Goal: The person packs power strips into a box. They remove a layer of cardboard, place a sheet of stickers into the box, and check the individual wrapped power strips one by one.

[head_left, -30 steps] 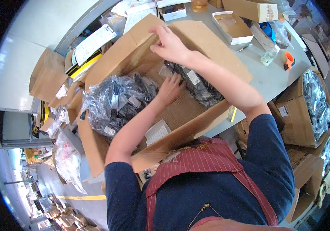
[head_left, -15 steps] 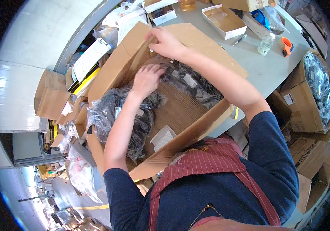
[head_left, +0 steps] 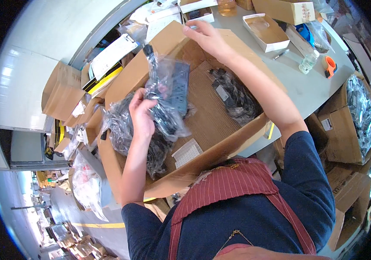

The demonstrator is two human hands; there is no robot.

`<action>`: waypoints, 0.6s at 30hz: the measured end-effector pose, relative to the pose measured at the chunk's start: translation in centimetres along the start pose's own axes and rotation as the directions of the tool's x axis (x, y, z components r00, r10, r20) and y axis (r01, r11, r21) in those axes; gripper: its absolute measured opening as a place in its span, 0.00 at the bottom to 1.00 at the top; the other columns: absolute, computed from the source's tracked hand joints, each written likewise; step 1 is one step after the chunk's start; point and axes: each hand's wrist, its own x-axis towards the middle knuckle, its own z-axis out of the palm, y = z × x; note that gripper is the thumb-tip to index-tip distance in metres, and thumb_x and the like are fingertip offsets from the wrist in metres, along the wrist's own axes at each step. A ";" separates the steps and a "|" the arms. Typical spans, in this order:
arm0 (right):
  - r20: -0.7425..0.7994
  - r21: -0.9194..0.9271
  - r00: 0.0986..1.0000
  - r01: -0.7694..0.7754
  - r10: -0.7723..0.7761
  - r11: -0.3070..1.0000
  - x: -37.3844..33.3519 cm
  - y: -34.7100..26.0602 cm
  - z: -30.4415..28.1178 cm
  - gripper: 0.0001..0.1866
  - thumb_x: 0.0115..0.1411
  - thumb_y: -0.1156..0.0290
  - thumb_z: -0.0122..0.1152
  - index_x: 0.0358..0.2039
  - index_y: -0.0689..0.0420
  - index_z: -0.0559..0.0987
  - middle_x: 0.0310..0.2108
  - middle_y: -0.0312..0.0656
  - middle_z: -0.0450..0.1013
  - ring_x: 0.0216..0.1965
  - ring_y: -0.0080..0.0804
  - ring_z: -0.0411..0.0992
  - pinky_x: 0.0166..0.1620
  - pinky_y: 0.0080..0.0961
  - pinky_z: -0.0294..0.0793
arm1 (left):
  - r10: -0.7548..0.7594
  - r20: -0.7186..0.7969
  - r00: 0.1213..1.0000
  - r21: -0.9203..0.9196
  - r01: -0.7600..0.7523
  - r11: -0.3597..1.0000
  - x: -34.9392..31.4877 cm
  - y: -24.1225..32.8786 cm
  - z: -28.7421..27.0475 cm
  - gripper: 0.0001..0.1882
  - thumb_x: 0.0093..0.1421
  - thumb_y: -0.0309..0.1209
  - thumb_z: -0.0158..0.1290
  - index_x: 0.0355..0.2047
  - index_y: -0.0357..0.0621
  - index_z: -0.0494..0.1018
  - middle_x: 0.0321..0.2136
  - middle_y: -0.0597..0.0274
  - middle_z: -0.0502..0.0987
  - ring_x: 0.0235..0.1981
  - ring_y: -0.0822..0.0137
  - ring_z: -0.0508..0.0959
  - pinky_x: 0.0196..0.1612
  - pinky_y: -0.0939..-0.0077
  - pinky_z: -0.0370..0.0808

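A large open cardboard box [head_left: 213, 149] stands before me. In my left hand [head_left: 142, 115], closed round clear plastic, is a bagged black corded device [head_left: 179, 86], tilted up over the box's left side. It has a dark slab with openings and a bundled black cable with a plug at the top; the motion blurs part of it. My right hand [head_left: 209, 41] pinches the corner of a box flap [head_left: 170, 39] at the far side. Inside the box, more bagged black cables [head_left: 137, 147] lie on the left, another bagged bundle [head_left: 235, 97] on the right. A white perforated piece [head_left: 187, 153] rests on the bottom.
Beyond the box, the grey table [head_left: 280, 76] holds a shallow white carton [head_left: 265, 34], a pen [head_left: 281, 54], a clear bottle [head_left: 309, 62] and an orange tape dispenser [head_left: 330, 67]. Cartons of bagged goods [head_left: 358, 112] stand at right. A clipboard [head_left: 114, 54] lies at left.
My left hand has lifted the bagged corded device from the box's far part and brought it left. My right hand has shifted up along the far flap. The view has turned slightly.
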 end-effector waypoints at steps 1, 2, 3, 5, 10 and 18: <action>0.019 0.006 1.000 0.009 -0.009 1.000 -0.6 -1.2 0.5 0.30 0.64 0.47 0.58 0.54 0.61 0.74 0.47 0.48 0.72 0.49 0.32 0.71 0.54 0.29 0.70 | -0.002 -0.021 1.000 -0.049 0.001 0.999 -0.9 -0.7 -0.5 0.26 0.45 0.17 0.44 0.49 0.25 0.69 0.46 0.39 0.78 0.49 0.49 0.79 0.56 0.54 0.76; 0.211 0.019 0.971 -0.115 0.108 0.993 -1.8 -3.2 0.8 0.32 0.64 0.44 0.56 0.53 0.62 0.75 0.47 0.48 0.73 0.50 0.33 0.71 0.54 0.28 0.69 | -0.048 -0.057 0.997 -0.120 0.041 0.992 -1.7 -1.0 -0.4 0.22 0.45 0.15 0.45 0.43 0.30 0.70 0.39 0.49 0.78 0.41 0.58 0.78 0.49 0.66 0.75; 0.395 0.005 0.893 -0.236 0.215 0.972 -2.4 -4.4 1.2 0.35 0.64 0.41 0.55 0.52 0.64 0.76 0.47 0.48 0.74 0.50 0.33 0.71 0.55 0.28 0.69 | -0.095 -0.088 0.992 -0.193 0.076 0.978 -2.5 -1.3 0.0 0.18 0.44 0.14 0.46 0.38 0.35 0.72 0.33 0.59 0.79 0.33 0.67 0.78 0.42 0.77 0.74; 0.689 -0.115 0.706 -0.114 0.162 0.987 -1.9 -3.4 1.3 0.40 0.63 0.36 0.53 0.48 0.68 0.78 0.54 0.53 0.71 0.56 0.40 0.68 0.59 0.34 0.66 | -0.193 -0.126 0.973 -0.254 0.156 0.955 -3.4 -0.9 1.5 0.17 0.41 0.13 0.46 0.34 0.36 0.71 0.31 0.61 0.78 0.32 0.68 0.77 0.40 0.78 0.74; 0.605 -0.106 0.796 0.042 0.031 0.993 -4.7 -5.4 2.2 0.32 0.63 0.44 0.57 0.52 0.61 0.78 0.57 0.48 0.67 0.64 0.42 0.56 0.64 0.35 0.57 | -0.166 -0.019 0.986 -0.118 0.162 0.980 -4.2 -2.8 1.0 0.17 0.38 0.14 0.48 0.31 0.39 0.69 0.30 0.61 0.77 0.34 0.68 0.77 0.40 0.79 0.73; 0.505 0.035 0.801 0.354 -0.322 0.935 -6.8 -6.4 3.3 0.22 0.62 0.54 0.61 0.48 0.60 0.79 0.59 0.42 0.68 0.65 0.41 0.55 0.67 0.39 0.50 | -0.259 0.168 0.951 -0.229 0.293 0.928 -4.5 -1.1 2.9 0.23 0.46 0.26 0.53 0.45 0.36 0.70 0.40 0.54 0.78 0.40 0.64 0.78 0.48 0.72 0.73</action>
